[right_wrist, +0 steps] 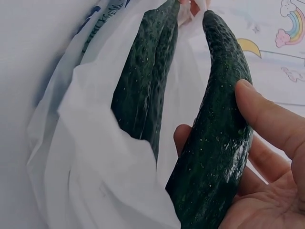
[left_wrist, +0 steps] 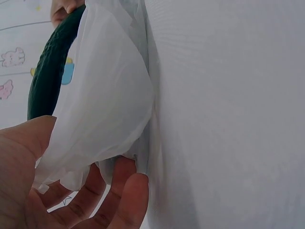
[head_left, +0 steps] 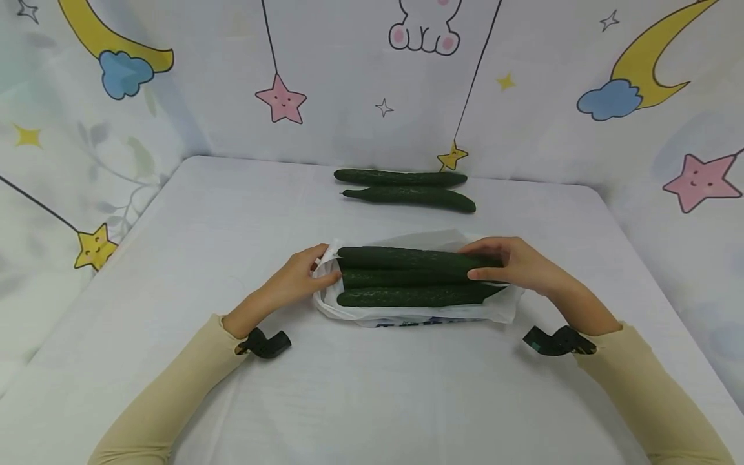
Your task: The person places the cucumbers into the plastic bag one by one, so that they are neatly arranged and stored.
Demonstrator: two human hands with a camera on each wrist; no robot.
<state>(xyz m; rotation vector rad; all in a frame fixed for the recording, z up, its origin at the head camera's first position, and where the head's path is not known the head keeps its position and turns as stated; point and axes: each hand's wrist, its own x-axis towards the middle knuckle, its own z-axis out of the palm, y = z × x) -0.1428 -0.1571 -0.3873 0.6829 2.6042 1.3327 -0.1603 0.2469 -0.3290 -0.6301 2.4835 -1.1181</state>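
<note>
A white plastic bag lies on the table with its upper side open, baring three dark green cucumbers. My left hand grips the bag's left end, its thumb at the rim and its fingers curled behind the film in the left wrist view. With thumb and fingers around it, my right hand holds the far cucumber near its right end. That cucumber is raised above the other two cucumbers, which lie inside the bag in the right wrist view. Its left tip sits by the bag's rim, close to my left hand.
Beyond the bag, two more cucumbers, a straight one and a slightly bent one, lie side by side near the table's far edge. White cloth covers the table. A printed curtain hangs behind and along the sides.
</note>
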